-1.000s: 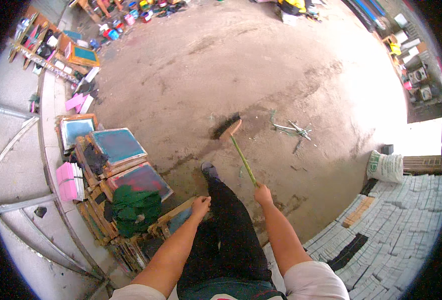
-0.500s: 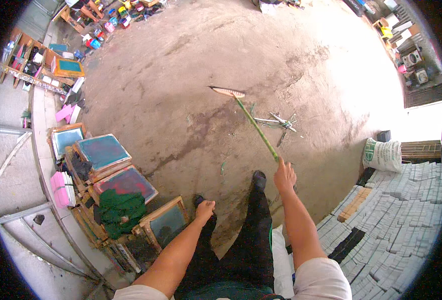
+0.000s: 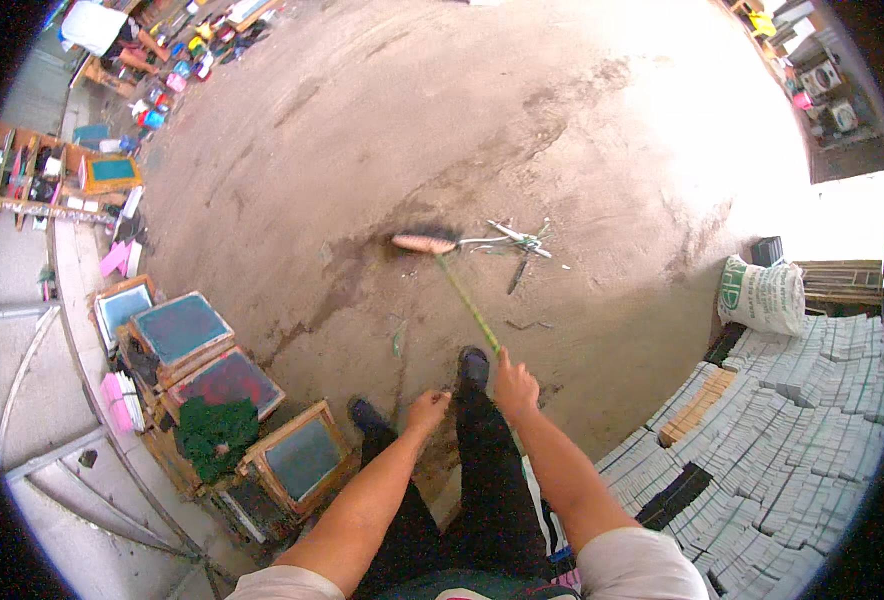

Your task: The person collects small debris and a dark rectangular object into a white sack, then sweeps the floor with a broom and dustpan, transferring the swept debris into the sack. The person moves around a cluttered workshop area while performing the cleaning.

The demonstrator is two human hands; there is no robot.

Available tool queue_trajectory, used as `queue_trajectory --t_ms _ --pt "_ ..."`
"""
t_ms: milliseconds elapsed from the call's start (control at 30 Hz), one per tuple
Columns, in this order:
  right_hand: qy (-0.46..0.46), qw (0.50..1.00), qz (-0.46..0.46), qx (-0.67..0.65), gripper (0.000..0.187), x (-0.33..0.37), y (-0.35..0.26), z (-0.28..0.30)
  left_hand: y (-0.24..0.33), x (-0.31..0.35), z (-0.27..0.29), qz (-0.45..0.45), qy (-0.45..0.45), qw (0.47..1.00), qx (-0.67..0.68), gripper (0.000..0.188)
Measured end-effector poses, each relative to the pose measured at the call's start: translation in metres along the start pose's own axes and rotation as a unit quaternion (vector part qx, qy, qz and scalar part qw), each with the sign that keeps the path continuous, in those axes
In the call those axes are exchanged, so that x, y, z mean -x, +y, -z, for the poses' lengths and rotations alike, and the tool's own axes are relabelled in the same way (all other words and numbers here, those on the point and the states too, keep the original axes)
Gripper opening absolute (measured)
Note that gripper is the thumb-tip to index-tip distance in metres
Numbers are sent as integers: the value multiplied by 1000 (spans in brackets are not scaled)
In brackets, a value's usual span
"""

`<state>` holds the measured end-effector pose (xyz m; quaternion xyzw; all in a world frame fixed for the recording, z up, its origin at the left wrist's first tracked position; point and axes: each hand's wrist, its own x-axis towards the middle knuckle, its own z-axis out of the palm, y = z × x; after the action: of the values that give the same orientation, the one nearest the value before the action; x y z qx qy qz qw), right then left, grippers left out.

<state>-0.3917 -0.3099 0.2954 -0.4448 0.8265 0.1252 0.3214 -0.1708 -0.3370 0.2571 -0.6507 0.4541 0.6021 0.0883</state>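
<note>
A push broom lies across the floor ahead of me, its pinkish bristled head point(image 3: 424, 243) resting beside a small heap of litter. Its thin green handle point(image 3: 470, 304) runs back to my right hand point(image 3: 515, 388), whose fingers are wrapped round it. My left hand point(image 3: 429, 409) is closed in front of my left leg, apart from the visible stretch of handle. What it holds, if anything, is hidden. The litter heap point(image 3: 522, 238) is made of white strips, green shreds and a dark sliver, just right of the broom head.
Framed screens point(image 3: 312, 457) and a dark green cloth point(image 3: 217, 438) are stacked at the left. Stacked pale blocks point(image 3: 762, 440) fill the right side, with a white woven sack point(image 3: 762, 295) behind. A person point(image 3: 112, 35) is among paint pots point(image 3: 177, 75) at the far left.
The broom head has come nearer and slightly left, now next to the litter. My right hand has moved left and lower, my left hand slightly right. The view has shifted too.
</note>
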Motion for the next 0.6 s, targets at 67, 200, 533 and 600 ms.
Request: queue_trajectory --t_ms 67,200,533,600 --pt "-47 999 -3 -21 59 28 21 40 31 3 -16 -24 3 996 -82 42" --pt "-30 999 -26 -20 61 15 64 89 51 -8 -44 -81 -14 994 -71 43" --pt "22 996 -90 -9 55 -109 119 69 7 -28 -60 19 -48 998 -18 40" --pt "-16 997 -76 -15 55 -65 118 44 -6 -31 -56 27 -40 998 -41 41"
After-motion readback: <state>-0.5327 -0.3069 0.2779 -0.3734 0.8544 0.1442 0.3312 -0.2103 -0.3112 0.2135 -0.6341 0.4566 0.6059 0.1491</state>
